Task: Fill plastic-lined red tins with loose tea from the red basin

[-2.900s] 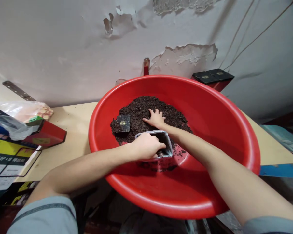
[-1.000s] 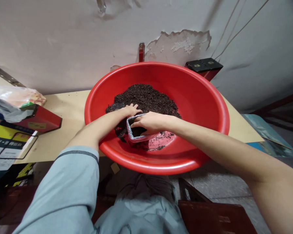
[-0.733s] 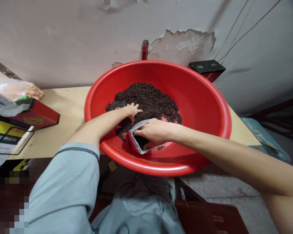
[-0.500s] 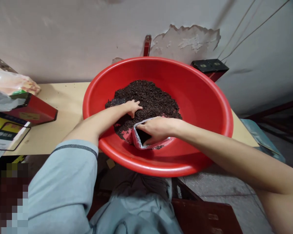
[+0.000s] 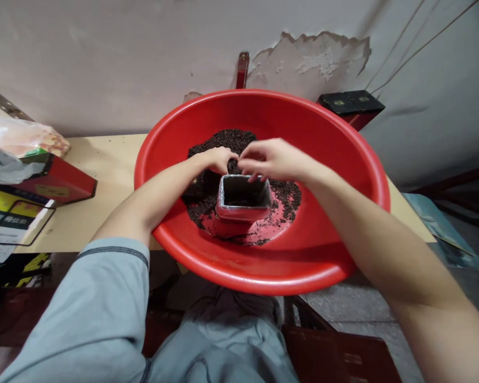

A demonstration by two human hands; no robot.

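A large red plastic basin holds a pile of dark, loose dried leaves, like tea. In front of the pile an upright, open-topped red bag with a silvery lining stands on the basin floor, with dark leaves visible low inside. My left hand is at the pile, just behind the bag's left corner, its thumb and fingers apart with leaves beside them. Over the bag's back rim hovers my right hand, fingers spread and slightly bent, close to the left fingertips. A dark block-like item lies partly hidden under my left forearm.
The basin rests on a pale wooden board against the wall. To the left are a red box, plastic bags and a yellow-and-green carton. A dark bracket end juts out behind the basin at right.
My right hand has come out of the bag and moved up behind its opening. The bag, tilted before, now stands upright. My left hand has shifted slightly up and right.
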